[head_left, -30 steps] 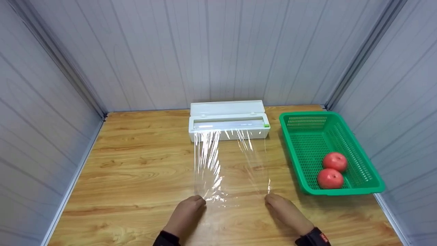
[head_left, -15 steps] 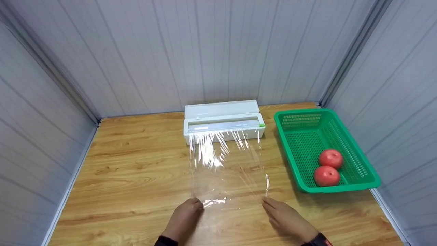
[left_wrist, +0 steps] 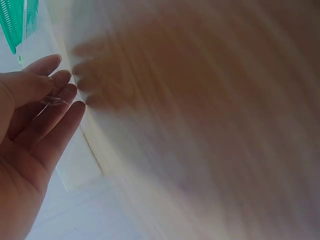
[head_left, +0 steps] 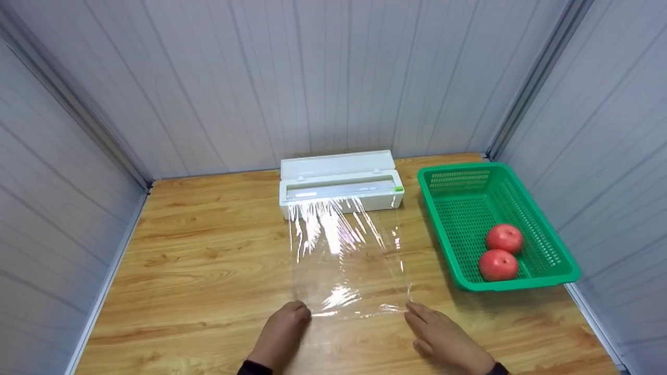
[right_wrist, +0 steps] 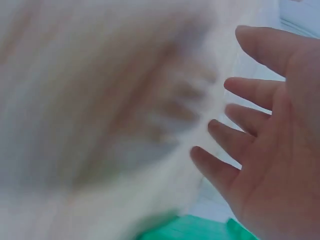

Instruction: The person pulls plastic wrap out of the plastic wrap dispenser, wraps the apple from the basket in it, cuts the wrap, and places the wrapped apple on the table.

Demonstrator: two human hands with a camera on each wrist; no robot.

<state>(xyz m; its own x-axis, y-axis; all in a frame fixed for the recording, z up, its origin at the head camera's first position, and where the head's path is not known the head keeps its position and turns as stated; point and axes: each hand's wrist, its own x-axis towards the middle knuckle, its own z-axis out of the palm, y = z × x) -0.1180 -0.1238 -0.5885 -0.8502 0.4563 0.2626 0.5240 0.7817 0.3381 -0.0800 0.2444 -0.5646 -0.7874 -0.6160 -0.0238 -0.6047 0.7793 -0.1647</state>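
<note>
Left grip: the left grip (head_left: 281,333) pinches the near left corner of the clear film (head_left: 341,297) between thumb and fingers; the left wrist view shows a crumpled, shiny bit of it there.
Right grip: the right grip (head_left: 443,336) holds nothing visible, its fingers straight and spread. In the head view its fingertips lie at the film's near right corner; whether the film clings to them, I cannot tell.
Clear film: it spans the gap between the two grips and runs away from them, over the worktop (head_left: 198,271), to the white box (head_left: 341,194). Its near edge shows as a bright line.
White box: beyond both grips, roughly centred between them, its lid (head_left: 337,164) raised at the back and a green tab (head_left: 398,189) at its right end.
Just changed: a second ago the right fingers were drawn together at the corner; now they are fanned out, a little farther right. The left grip keeps its pinch.
What that means: only the left corner looks securely held, so the right side probably depends on cling or light contact to stay flat.
Green basket: right of and beyond the right grip, the green basket (head_left: 521,285) carries a nearer red fruit (head_left: 498,265) and a farther red fruit (head_left: 504,238), apparently touching.
</note>
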